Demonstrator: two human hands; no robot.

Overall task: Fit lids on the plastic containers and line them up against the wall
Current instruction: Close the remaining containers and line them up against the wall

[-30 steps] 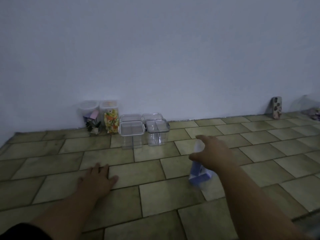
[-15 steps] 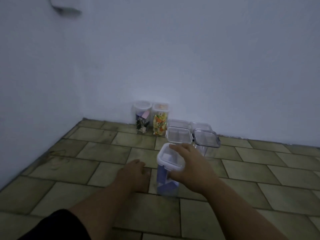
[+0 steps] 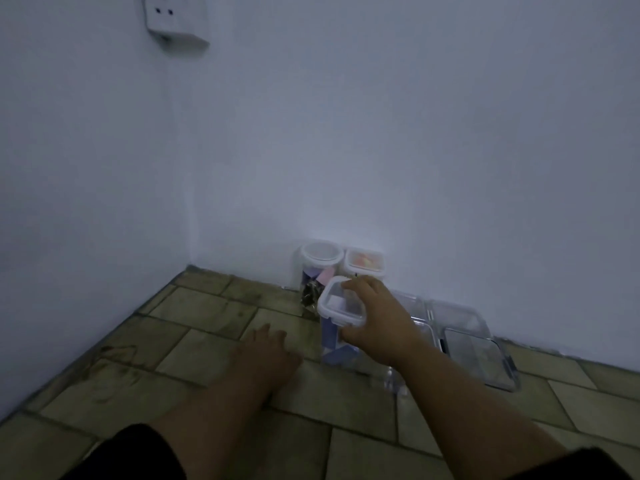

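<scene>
We hold a tall lidded container (image 3: pixel 341 320) with purple paper inside, our right hand (image 3: pixel 377 323) wrapped around its right side, fingers curled over the lid's far edge and thumb against the near corner, so the hand is clamped on it. The container stands upright, its long axis vertical, and whether its base touches the tiled floor (image 3: pixel 214 317) we cannot tell.

Taking the wall (image 3: pixel 415 150) as our landmark: two lidded containers already stand against it, a round-lidded jar (image 3: pixel 320 259) and, just right of it, a square-lidded one (image 3: pixel 363 263) with orange contents. Ours sits just in front of them, away from the wall. Further right along the wall are clear empty containers (image 3: pixel 474 344), lids on.

Our left hand (image 3: pixel 263 351) lies flat on the floor with fingers spread, holding nothing, just left of the container. The right is plainly the working hand; we judge the coming move as a short push toward the wall.
</scene>
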